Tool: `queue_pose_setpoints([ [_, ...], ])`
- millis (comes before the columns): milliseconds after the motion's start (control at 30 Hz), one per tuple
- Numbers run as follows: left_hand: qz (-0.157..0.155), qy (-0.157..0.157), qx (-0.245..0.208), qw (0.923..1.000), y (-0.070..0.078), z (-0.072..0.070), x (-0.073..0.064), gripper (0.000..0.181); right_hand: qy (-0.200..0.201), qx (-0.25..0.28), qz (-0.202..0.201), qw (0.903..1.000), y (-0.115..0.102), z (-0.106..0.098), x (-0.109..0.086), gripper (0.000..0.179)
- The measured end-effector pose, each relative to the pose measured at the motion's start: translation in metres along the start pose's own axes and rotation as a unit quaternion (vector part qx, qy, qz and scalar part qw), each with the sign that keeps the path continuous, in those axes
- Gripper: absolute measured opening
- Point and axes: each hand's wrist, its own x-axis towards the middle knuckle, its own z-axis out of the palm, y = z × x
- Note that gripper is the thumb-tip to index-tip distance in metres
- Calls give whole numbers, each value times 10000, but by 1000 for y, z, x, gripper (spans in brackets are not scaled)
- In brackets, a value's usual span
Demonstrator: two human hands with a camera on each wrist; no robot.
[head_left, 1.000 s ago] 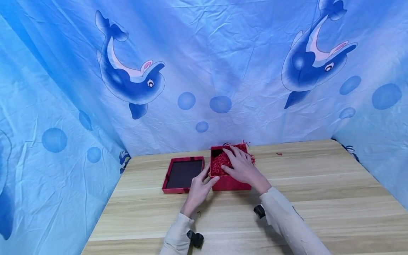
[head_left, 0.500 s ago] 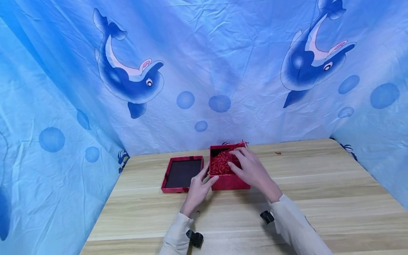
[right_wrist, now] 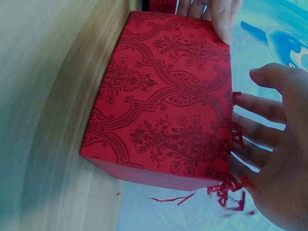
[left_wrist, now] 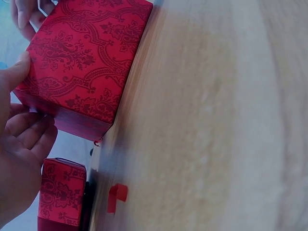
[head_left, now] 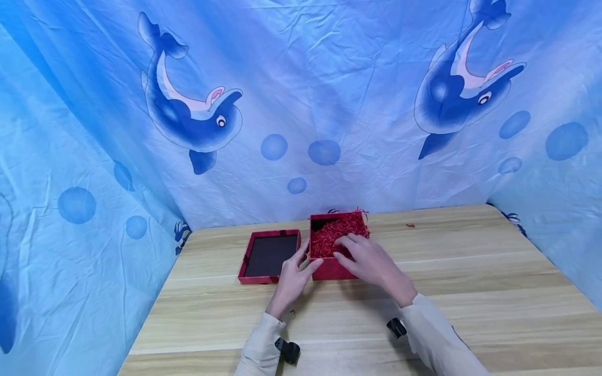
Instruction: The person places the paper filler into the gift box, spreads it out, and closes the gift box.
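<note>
A wooden table with pale stripes is under the hands. Past the hands hangs a big, crinkly blue cloth. Up to their left, it shows a blue dolphin, mouth open. Up to their right is another dolphin. Round blue bubbles are on it too.

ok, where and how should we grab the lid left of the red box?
Left wall of the lid, probably, pinched from the left, thumb inside. It lies open side up, so the rim offers an edge; its right wall sits close to the red box and left hand.
</note>
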Motion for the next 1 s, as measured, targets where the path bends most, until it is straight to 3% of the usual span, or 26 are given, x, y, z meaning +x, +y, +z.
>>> queue_pose_setpoints([
  [200,64,-77,45,9999,-6,-1,1,68,-740,175,302,9966,0,4,6,36],
  [533,113,-59,83,9999,-4,-2,1,69,-1733,369,760,9812,-1,8,19,46],
  [700,130,-37,174,9998,-5,-2,1,69,-1539,603,720,9836,1,2,20,42],
  [1000,126,-77,147,9998,-4,-2,2,70,-691,1044,741,9894,10,-30,15,37],
])
